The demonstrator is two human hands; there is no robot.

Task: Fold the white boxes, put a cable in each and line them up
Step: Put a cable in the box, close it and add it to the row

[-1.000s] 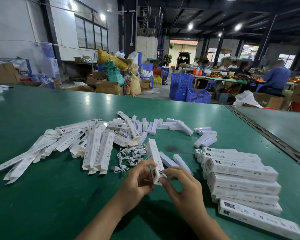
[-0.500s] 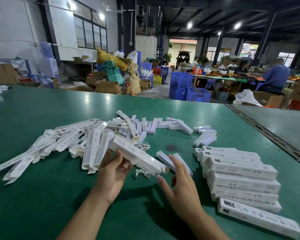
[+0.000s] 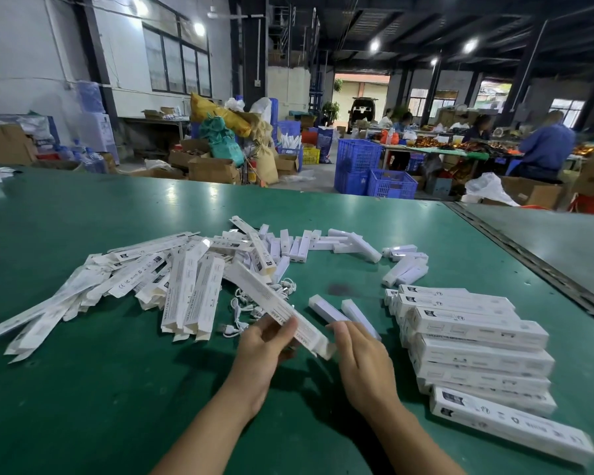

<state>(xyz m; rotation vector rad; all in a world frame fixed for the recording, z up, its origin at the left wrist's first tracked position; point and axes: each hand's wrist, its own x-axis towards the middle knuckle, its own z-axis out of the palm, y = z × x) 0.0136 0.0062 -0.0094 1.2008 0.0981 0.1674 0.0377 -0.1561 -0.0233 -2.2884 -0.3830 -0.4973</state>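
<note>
Left hand (image 3: 268, 341) grips a long white box (image 3: 264, 296) slanting above the cables (image 3: 244, 303); right hand (image 3: 360, 354), fingers relaxed and empty, hovers just beside its near end over the green table (image 3: 117, 389)

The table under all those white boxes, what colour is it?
Green: the table has a plain dark green top, clearest in the head view.
</note>
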